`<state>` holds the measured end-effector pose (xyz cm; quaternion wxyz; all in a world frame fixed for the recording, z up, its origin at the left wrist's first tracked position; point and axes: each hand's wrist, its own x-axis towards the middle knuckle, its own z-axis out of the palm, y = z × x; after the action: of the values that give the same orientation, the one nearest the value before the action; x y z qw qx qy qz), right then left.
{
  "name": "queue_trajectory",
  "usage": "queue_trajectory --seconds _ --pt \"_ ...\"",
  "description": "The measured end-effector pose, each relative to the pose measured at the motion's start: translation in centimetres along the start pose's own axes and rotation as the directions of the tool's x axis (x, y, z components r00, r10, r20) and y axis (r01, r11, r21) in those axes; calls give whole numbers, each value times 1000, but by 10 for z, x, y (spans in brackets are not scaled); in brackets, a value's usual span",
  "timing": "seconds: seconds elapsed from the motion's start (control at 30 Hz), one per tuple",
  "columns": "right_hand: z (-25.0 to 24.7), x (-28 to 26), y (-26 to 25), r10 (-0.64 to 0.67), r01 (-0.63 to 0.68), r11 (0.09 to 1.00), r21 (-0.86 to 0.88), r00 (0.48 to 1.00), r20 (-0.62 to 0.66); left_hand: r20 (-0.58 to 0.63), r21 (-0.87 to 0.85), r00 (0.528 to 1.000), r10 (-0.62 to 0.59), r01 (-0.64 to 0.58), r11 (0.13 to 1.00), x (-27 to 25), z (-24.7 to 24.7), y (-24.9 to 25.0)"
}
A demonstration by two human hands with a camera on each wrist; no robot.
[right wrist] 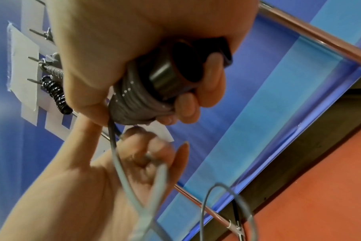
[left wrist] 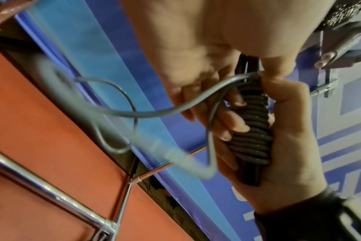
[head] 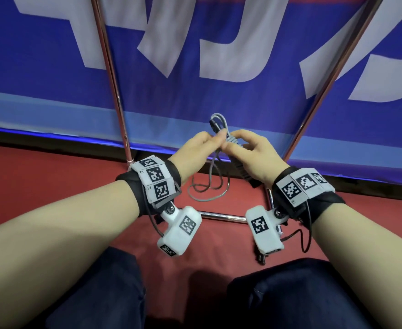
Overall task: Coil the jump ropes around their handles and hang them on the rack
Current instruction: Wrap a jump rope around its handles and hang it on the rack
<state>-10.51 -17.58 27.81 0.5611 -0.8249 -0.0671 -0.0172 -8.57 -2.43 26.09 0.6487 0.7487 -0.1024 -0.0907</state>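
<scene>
A grey jump rope is partly wound in tight turns (left wrist: 250, 128) around its two black handles (head: 241, 168). My right hand (head: 240, 141) grips the handles and the turns; in the right wrist view its fingers (right wrist: 188, 101) curl round the bundle (right wrist: 134, 101). My left hand (head: 213, 140) pinches the free cord (left wrist: 175, 110) just beside the turns, thumb and fingers closed on it (right wrist: 148, 156). The slack cord (head: 205, 186) hangs down in loose loops to the floor. A short loop (head: 219, 119) sticks up above the hands.
The chrome rack poles (head: 114, 79) (head: 333, 74) rise on both sides, with a base bar (head: 219, 216) on the red floor. Other coiled ropes (right wrist: 56, 96) hang on the rack's hooks. A blue banner (head: 195, 91) stands behind. My knees are at the bottom.
</scene>
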Motion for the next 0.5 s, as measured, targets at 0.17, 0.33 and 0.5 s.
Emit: queue_trajectory --seconds 0.17,0.33,0.5 --pt "-1 -2 -4 -12 7 992 124 999 44 225 -205 974 10 37 978 -11 3 4" --pt "1 -4 -4 137 -210 921 329 963 232 274 -314 961 46 44 948 -15 -5 12" --pt "4 -3 -3 188 -265 921 287 944 271 280 -189 959 38 16 982 -16 -9 10"
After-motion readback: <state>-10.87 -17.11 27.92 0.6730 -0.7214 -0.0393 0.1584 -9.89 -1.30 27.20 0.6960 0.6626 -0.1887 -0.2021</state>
